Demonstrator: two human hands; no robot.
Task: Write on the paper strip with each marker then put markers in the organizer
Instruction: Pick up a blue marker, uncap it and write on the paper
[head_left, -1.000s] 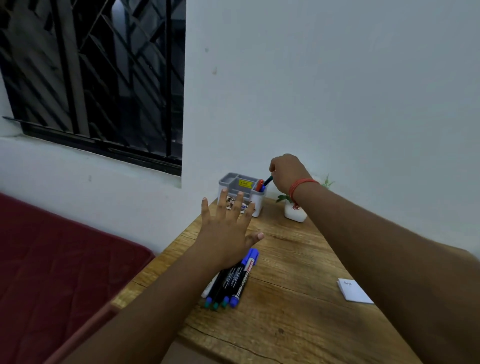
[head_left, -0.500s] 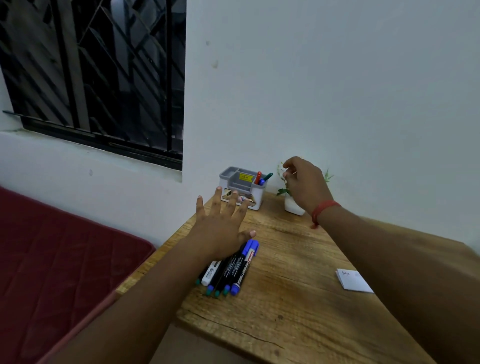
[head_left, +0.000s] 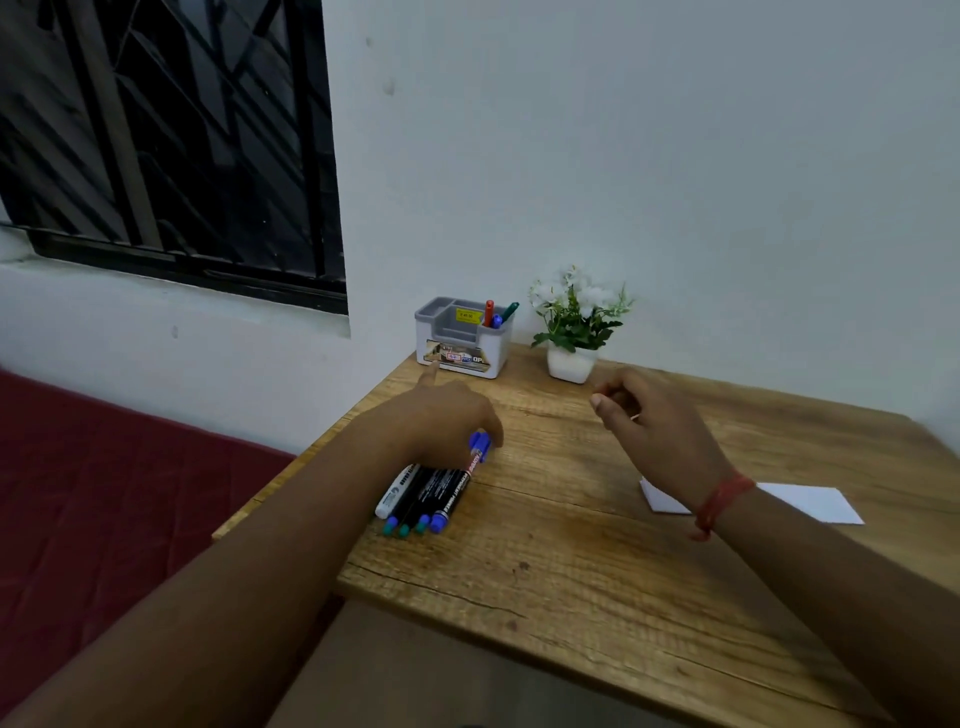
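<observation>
Several markers (head_left: 423, 496) lie side by side near the table's left edge, black barrels with blue and green ends, one white. My left hand (head_left: 441, 415) rests on their far ends, fingers curled over the blue-capped one. The grey and white organizer (head_left: 462, 340) stands at the back by the wall with a red, a blue and a green marker upright in its right compartment. My right hand (head_left: 652, 428) hovers empty above the table, fingers loosely curled, a red band on the wrist. The white paper strip (head_left: 810, 501) lies under and right of that wrist.
A small white pot with a flowering plant (head_left: 574, 332) stands just right of the organizer. The wooden table (head_left: 571, 571) ends close to the markers on the left; a dark red mattress (head_left: 104, 509) lies below. A barred window is at upper left.
My right hand let go of a marker in the organizer and drew back toward me over the table. My left hand closed down from spread fingers onto the markers.
</observation>
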